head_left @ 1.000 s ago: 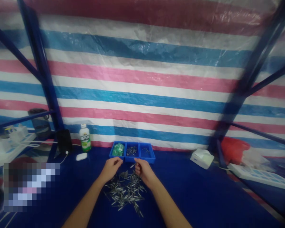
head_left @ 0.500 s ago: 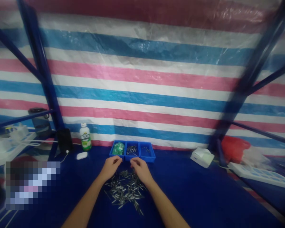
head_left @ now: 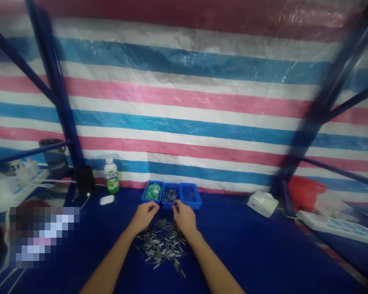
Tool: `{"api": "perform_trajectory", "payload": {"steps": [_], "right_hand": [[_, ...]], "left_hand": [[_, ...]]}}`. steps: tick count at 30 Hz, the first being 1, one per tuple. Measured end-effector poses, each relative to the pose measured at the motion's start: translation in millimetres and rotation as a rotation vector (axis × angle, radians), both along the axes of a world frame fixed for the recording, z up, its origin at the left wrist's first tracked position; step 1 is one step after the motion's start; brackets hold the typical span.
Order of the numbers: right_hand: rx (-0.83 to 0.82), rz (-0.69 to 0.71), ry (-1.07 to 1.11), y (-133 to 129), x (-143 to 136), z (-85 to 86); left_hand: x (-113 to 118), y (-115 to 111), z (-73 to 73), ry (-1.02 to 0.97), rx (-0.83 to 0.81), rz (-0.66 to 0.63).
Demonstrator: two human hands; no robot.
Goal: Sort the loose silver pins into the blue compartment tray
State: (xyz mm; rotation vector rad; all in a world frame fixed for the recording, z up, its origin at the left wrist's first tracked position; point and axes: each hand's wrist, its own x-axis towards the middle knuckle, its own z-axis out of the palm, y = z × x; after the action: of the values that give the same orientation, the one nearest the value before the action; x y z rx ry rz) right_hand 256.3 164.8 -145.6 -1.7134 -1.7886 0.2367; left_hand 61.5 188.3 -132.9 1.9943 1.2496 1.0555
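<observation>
Left forearm (head_left: 113, 255): bare; enters at the lower edge of the view, slants inward and away from the body. Left wrist (head_left: 131, 232): nearly straight. Left hand (head_left: 143, 215): back uppermost; fingers (head_left: 152, 205) curled inward, thumb and forefinger close together at the tips, directed toward the other hand; contact between tips too small to tell. Right forearm (head_left: 214, 261): bare; slants inward from the lower edge, roughly mirrors the left. Right wrist (head_left: 194, 235): slightly bent. Right hand (head_left: 185, 217): back uppermost; fingers bent forward, tips unclear. Pair: near each other, apart, about level.
</observation>
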Motion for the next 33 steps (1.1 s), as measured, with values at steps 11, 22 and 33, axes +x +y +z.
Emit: {"api": "perform_trajectory", "payload": {"steps": [11, 22, 33], "right_hand": [[0.037, 0.103, 0.123, -3.7, 0.1, -2.3], [0.031, 0.393, -0.041, -31.8, 1.5, 14.1], [-0.027, 0.508, -0.231, -39.8, -13.1, 19.8]], "left_hand": [[-0.4, -0.6, 0.4, 0.039, -0.001, 0.023], [-0.4, -0.7, 1.1, 0.008, 0.029, 0.011], [-0.2, 0.3, -2.7, 0.060, 0.052, -0.009]]}}
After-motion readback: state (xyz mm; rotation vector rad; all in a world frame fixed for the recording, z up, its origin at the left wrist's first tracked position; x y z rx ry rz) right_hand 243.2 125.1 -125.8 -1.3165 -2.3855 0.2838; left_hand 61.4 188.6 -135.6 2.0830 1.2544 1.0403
